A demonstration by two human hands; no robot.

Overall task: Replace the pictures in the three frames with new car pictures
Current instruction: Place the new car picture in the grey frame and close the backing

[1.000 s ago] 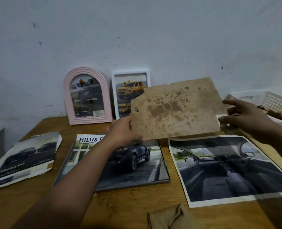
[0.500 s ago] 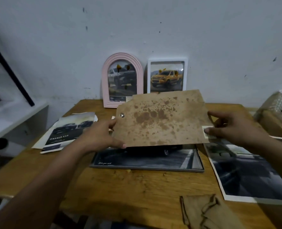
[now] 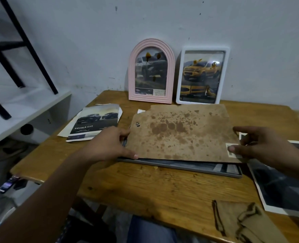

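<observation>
Head cam, only view here. The stained brown backing board (image 3: 182, 134) is held by both short ends just over the grey frame (image 3: 180, 166) lying flat on the wooden table (image 3: 145, 186). The left hand (image 3: 110, 145) grips the board's left edge, thumb on top near the front corner and fingers curled under, just below the little metal hanger tab (image 3: 137, 124). The right hand (image 3: 261, 146) pinches the right edge, thumb pressed on the white barcode sticker (image 3: 231, 151), fingers spread along and under that side. The board covers nearly all of the frame; only the frame's front rail and right front corner stick out.

Compared with half a second ago, the board has come down: it was tilted up off the frame with the print underneath showing, and now it's nearly flat on top. Same grips on both ends.

Writing: the loose truck brochure (image 3: 96, 121) left of the board reads "DOUBLE CAB"; the smaller print is too blurry. The barcode digits aren't readable.

Behind the board, leaning on the wall: a pink arched frame (image 3: 151, 71) with a dark pickup, and beside it a white frame (image 3: 202, 76) with a yellow truck. A car interior print (image 3: 282, 186) lies right of the board, and folded tan cloth (image 3: 241, 221) sits in front.
</observation>
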